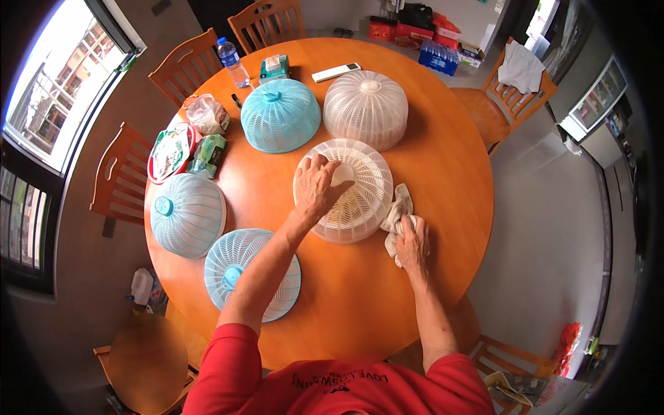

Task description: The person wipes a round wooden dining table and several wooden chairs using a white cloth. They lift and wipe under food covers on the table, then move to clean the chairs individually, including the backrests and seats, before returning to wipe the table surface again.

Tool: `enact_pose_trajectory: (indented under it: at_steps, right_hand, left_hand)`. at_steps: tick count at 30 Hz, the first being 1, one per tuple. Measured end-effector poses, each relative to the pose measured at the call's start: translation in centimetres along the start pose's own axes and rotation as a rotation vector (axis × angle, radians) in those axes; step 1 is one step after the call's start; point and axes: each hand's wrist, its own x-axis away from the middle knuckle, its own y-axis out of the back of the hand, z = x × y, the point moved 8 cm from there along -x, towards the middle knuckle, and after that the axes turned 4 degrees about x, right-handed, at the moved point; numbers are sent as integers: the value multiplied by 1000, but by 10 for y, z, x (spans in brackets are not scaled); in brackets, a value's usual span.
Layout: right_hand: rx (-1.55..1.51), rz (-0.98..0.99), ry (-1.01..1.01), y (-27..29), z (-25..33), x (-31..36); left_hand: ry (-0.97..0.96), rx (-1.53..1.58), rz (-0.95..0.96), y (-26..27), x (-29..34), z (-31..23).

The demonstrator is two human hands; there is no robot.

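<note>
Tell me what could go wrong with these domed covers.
The left forearm crosses above the nearest blue cover and might bump it. The leftmost blue cover sits near the edge of the table, so a nudge could tip it off. The pale cover under the left hand may slide if the right hand, gripping a cloth beside it, pushes it.

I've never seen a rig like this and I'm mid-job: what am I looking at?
There's no machine, just a person working bare-handed. The single picture comes from a wide fisheye camera worn on the head, looking down, so straight edges bend.

The left hand is on a translucent white plastic mesh cover. The right hand holds a crumpled off-white cloth.

Also on the round orange-brown wooden table are another translucent white dome cover, a bright blue plastic dome cover, two pale-blue mesh covers and a clear, blue-capped bottle.
</note>
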Motion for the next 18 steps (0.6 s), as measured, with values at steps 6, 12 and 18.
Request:
enact_pose_trajectory:
  at_steps: [6,12,18]
  right_hand:
    - [-153,-12,-14,9,-15,26]
    - [-256,-106,-117,16,-21,39]
    - [-241,-158,-114,30,-15,59]
  left_hand:
    - [-217,-83,86,-6,-5,-9]
    - [-161,23,34,-3,-9,-6]
    - [-117,-36,-6,-16,-20,9]
